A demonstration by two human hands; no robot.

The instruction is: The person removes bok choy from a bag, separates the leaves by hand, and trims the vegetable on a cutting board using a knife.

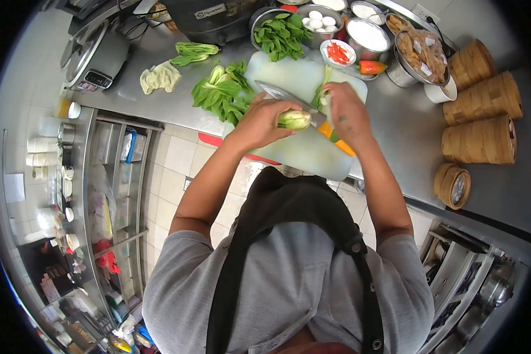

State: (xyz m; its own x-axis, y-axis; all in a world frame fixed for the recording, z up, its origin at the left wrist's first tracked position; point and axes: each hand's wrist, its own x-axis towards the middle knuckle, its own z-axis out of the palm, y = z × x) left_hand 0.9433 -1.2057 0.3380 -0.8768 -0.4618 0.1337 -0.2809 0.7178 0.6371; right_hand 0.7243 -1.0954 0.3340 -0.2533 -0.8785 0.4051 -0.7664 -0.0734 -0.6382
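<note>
My left hand (pixel 262 122) is closed around a head of bok choy (pixel 295 120), its pale cut base pointing right. Beyond it, the fingers of my right hand (pixel 347 113) are pinched at a loose bok choy leaf (pixel 321 94) above the cutting board (pixel 277 150). Between and partly under my hands lies a kitchen knife (pixel 336 139), its orange-yellow handle toward the board's near right edge and its blade toward the far left. More bok choy (pixel 221 91) is heaped at the board's left edge.
A bowl of green leaves (pixel 280 36), a bowl of eggs (pixel 320 23), sliced red pepper (pixel 338 53) and a whole pepper (pixel 372 67) stand behind the board. Bamboo steamers (pixel 479 140) line the right. A crumpled cloth (pixel 160 78) and a cooker (pixel 97 56) are left.
</note>
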